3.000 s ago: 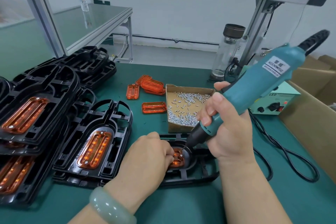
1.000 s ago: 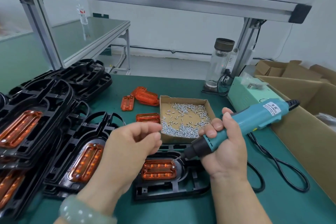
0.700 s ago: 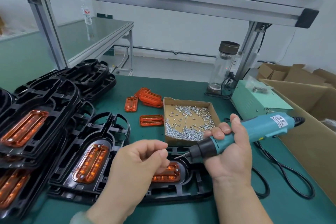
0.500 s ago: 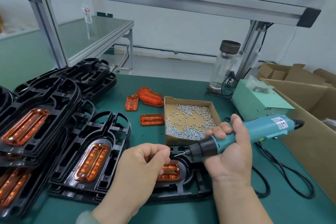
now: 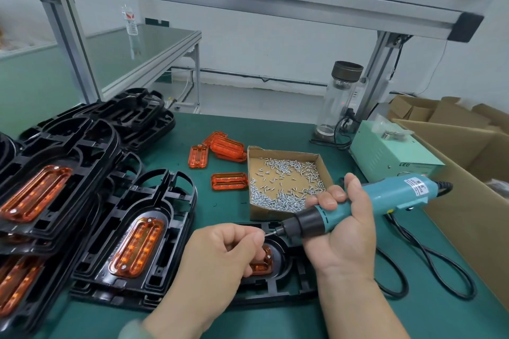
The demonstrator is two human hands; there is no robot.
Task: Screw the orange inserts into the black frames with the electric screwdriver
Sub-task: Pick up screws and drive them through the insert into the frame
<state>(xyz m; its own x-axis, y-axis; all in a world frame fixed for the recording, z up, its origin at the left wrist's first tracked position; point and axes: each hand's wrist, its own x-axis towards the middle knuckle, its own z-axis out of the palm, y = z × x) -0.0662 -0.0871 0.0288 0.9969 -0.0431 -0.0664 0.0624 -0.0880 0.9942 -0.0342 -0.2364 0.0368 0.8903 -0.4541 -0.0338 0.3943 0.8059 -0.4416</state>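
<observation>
Progress looks well past the start but short of the end. Finished frames (image 5: 168, 201) lie stacked on the left of the counter (image 5: 275, 132), and the two in plain view show a screw head at each end of the orange piece. The black frame (image 5: 278, 290) in work lies near the front edge, under both hands. Its orange insert (image 5: 263, 265) is seated and one screw head shows at its right end; the other end is hidden by the left hand (image 5: 220, 261). That hand's grip is narrow, thumb and forefinger pinching a small screw (image 5: 266, 234) against the tip of the electric screwdriver (image 5: 385, 195). The right hand (image 5: 341, 231) wraps the tool in a full curled grip and holds it almost level above the frame. By this, the piece probably lacks its second screw. A few loose inserts (image 5: 228, 181) beside the screw box (image 5: 275, 214) and bare frames (image 5: 137, 113) at the back are not yet joined.
</observation>
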